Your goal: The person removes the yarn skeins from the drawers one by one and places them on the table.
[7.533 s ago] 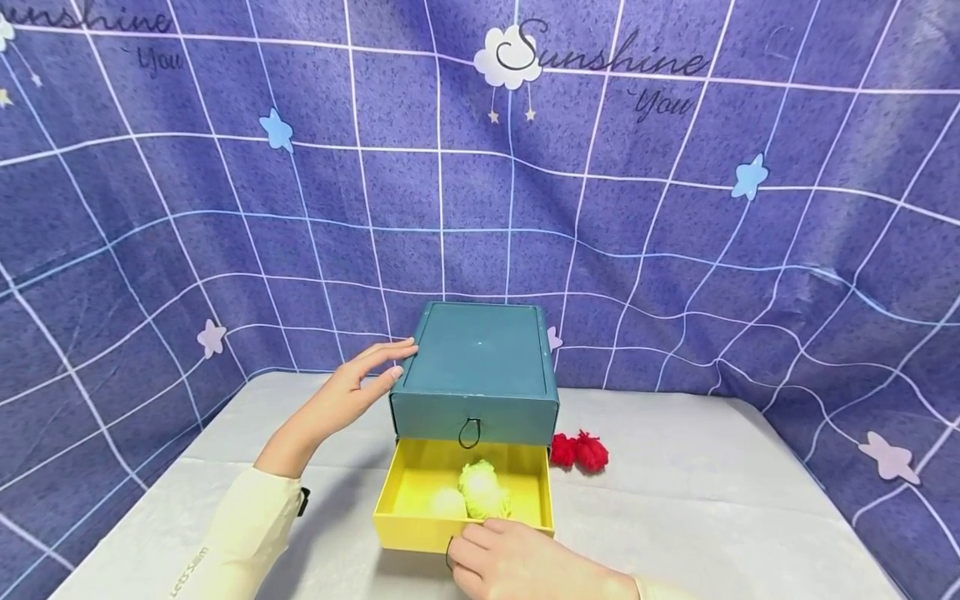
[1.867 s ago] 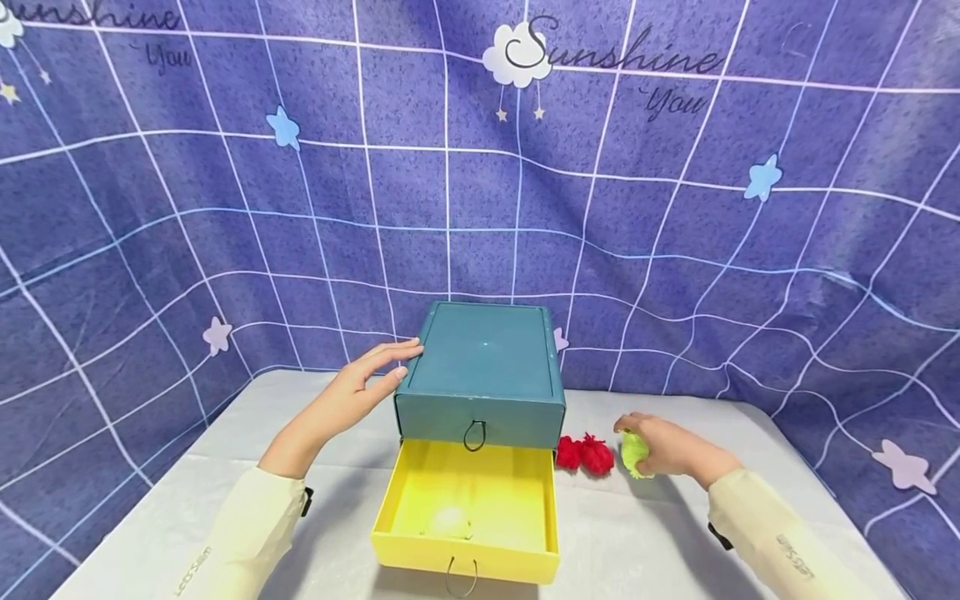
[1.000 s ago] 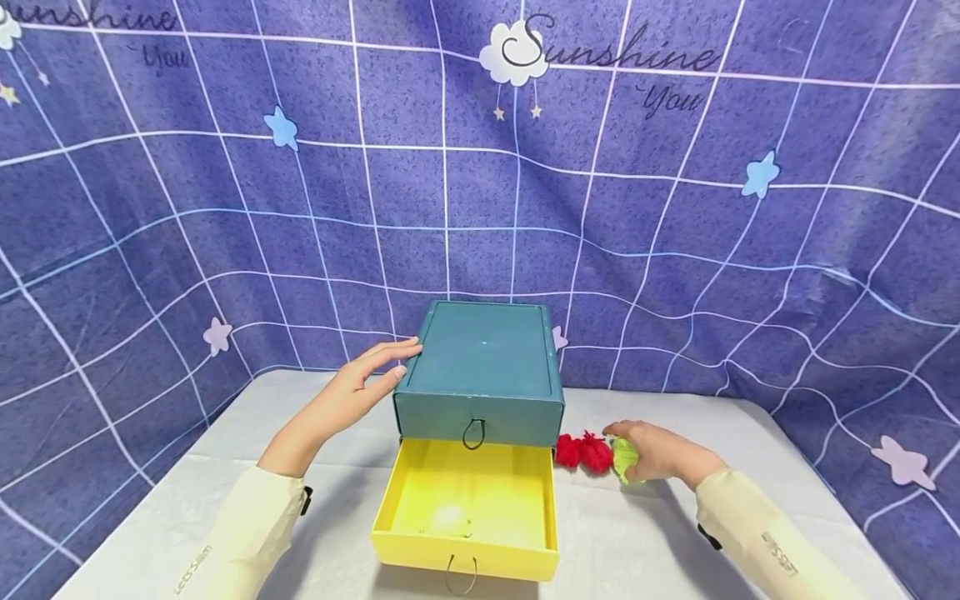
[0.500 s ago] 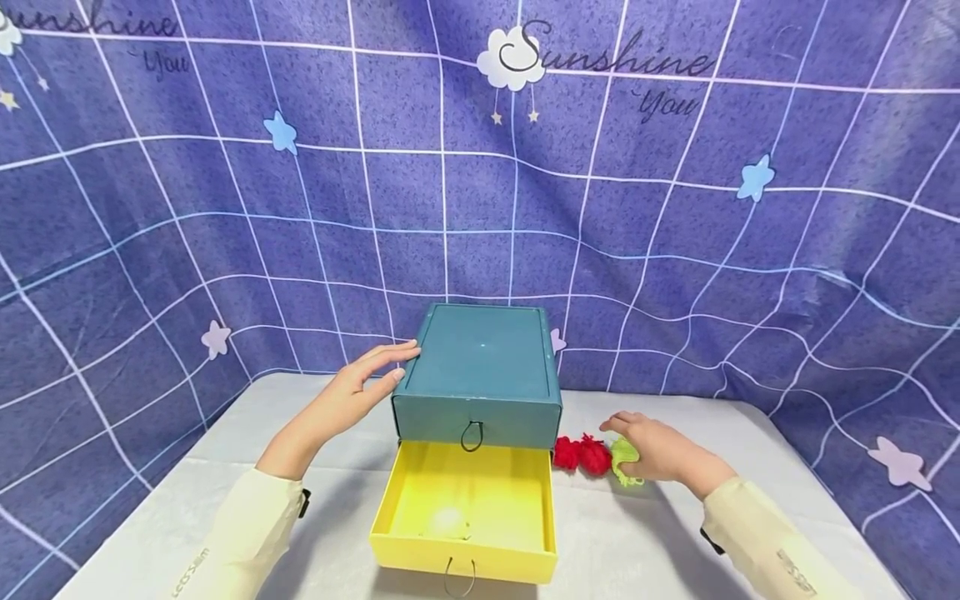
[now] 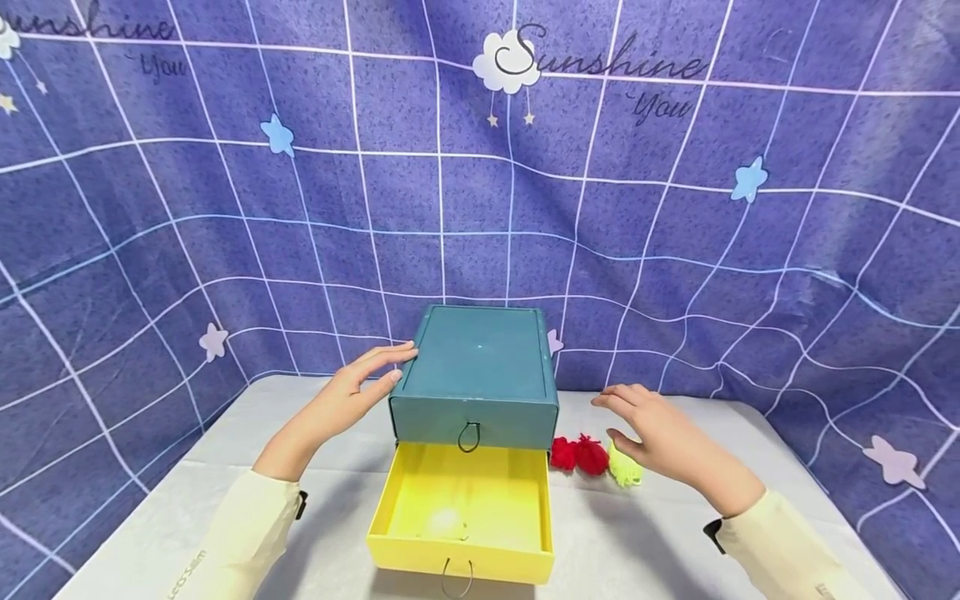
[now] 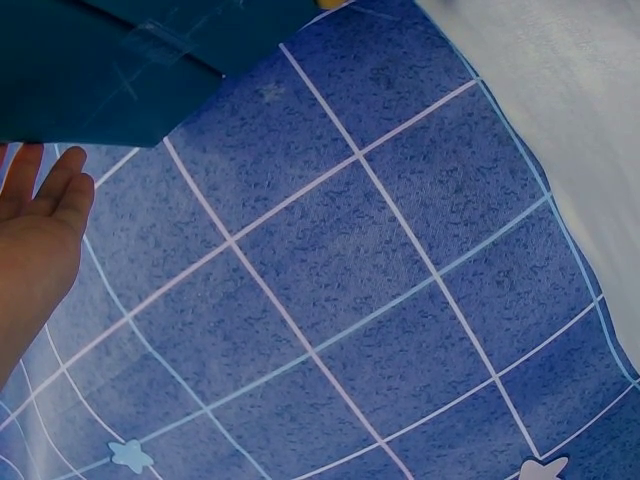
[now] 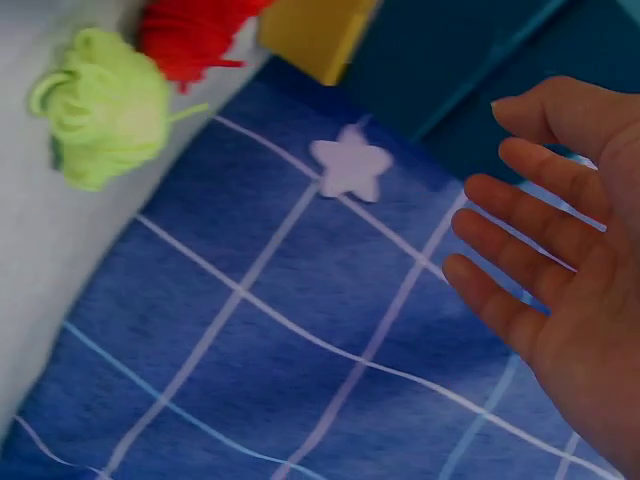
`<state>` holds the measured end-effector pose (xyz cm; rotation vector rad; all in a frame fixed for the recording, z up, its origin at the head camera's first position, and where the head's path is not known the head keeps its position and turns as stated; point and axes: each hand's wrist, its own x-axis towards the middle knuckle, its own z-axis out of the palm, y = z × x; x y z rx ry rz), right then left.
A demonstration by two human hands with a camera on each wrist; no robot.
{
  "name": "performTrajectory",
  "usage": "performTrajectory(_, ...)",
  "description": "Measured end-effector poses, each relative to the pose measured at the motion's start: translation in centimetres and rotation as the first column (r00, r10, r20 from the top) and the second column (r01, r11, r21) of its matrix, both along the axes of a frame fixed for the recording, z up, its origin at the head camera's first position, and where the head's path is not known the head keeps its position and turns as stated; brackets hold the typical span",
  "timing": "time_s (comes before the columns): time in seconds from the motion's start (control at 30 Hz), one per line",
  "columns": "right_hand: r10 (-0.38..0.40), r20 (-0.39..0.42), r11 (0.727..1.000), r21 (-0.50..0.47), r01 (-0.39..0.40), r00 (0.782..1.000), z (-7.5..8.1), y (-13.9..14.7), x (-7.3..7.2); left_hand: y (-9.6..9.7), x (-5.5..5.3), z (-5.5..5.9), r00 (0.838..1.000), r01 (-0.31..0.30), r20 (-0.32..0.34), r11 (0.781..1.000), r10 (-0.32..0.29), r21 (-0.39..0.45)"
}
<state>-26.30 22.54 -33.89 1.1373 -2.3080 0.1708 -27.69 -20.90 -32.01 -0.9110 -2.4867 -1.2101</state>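
1. A lime-green yarn bundle (image 5: 625,467) is set on the table (image 5: 577,533), between the teal box (image 5: 476,354) and the right edge, just beside two red yarn bundles (image 5: 591,455).
2. The right hand (image 5: 663,437) is held near the green yarn, clear of it — fingers spread apart, nothing gripped.
3. The box is touched along its left top edge by the left hand (image 5: 352,396), its fingers straight.
4. The yellow drawer (image 5: 495,560) is pulled out towards the table's near edge.
5. The pale tabletop is backed by a purple-blue, grid-patterned curtain (image 5: 480,208) — stars printed on it.
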Motion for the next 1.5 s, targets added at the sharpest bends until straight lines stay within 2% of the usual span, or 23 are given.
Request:
performTrajectory(0.2,0.027,-0.074,0.999,-0.020,-0.028,0.997,2.5,-1.0,1.7,-0.2,0.0,0.0,1.000,-0.002,-0.005,1.000,0.002,0.000)
performTrajectory(0.4,0.163,-0.136,0.985,-0.034,-0.169,0.977,4.7,-3.2,4.0,-0.2,-0.1,0.2,1.000,-0.008,0.006,1.000,0.008,0.000)
performTrajectory(0.57,0.285,-0.141,0.955,-0.040,-0.293,0.948,5.3,-5.9,5.5,-0.1,0.0,0.2,1.000,-0.007,0.001,1.000,0.007,-0.003)
performTrajectory(0.73,0.403,-0.123,0.913,-0.007,-0.407,0.907,4.7,-8.7,6.1,0.0,-0.1,0.2,1.000,-0.008,0.004,1.000,0.008,-0.001)
performTrajectory(0.87,0.451,-0.075,0.892,0.063,-0.447,0.890,3.7,-10.4,6.1,0.0,-0.2,0.2,1.000,-0.004,0.008,1.000,0.004,-0.001)
performTrajectory(1.03,0.455,0.073,0.875,0.150,-0.460,0.888,2.5,-12.1,6.0,0.0,-0.2,0.1,1.000,0.001,0.005,1.000,-0.001,0.002)
performTrajectory(1.17,0.461,0.174,0.853,0.184,-0.488,0.870,1.5,-13.3,5.8,-0.1,-0.2,-0.1,1.000,0.000,0.008,1.000,0.000,0.000)
performTrajectory(1.33,0.460,0.226,0.820,0.263,-0.508,0.859,0.6,-14.5,5.3,-0.1,-0.2,-0.2,1.000,-0.002,0.000,1.000,0.002,0.001)
performTrajectory(1.5,0.466,0.264,0.790,0.304,-0.532,0.844,0.5,-15.2,4.9,-0.1,-0.2,-0.1,1.000,0.002,-0.008,1.000,-0.002,0.004)
